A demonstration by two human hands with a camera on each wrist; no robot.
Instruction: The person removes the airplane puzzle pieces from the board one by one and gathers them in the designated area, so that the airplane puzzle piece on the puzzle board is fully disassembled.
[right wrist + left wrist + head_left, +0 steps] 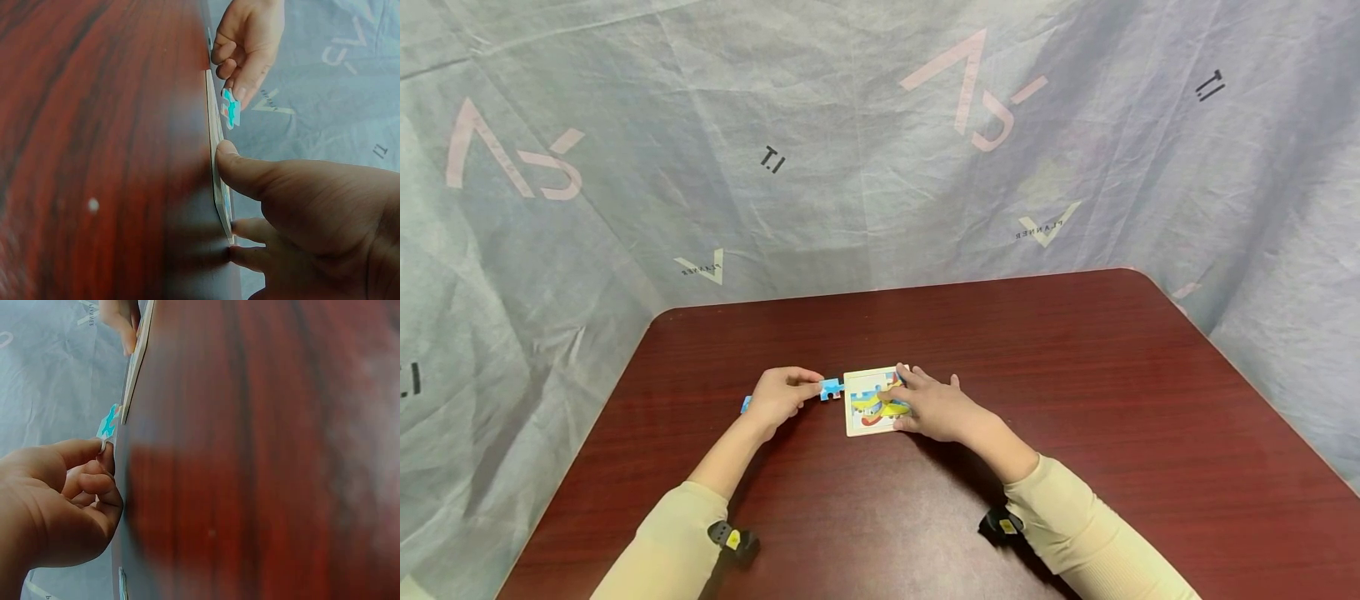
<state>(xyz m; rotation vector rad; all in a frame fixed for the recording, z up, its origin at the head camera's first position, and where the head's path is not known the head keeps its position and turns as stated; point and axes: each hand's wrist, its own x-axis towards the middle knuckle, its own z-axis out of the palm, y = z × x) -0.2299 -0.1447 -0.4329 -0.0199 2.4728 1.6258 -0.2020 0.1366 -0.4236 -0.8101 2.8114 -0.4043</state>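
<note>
My left hand (782, 400) pinches a blue jigsaw puzzle piece (831, 389) between thumb and fingertips, just left of the puzzle board. In the left wrist view the piece (109, 422) is held up on edge near the board's end. The puzzle board (848, 417) is square with a pale wooden frame and a yellow, red and blue picture, partly filled with pieces. My right hand (942, 408) rests on its right side with fingers spread, covering part of the picture. The right wrist view has that thumb (228, 150) at the board's near edge and fingertips at its far corner.
Another blue puzzle piece (746, 404) lies on the table, partly hidden behind the left hand. The dark red wooden table (1075, 358) reaches back to a grey printed cloth (865, 167) hanging behind it. Black cameras (733, 540) are strapped to both wrists.
</note>
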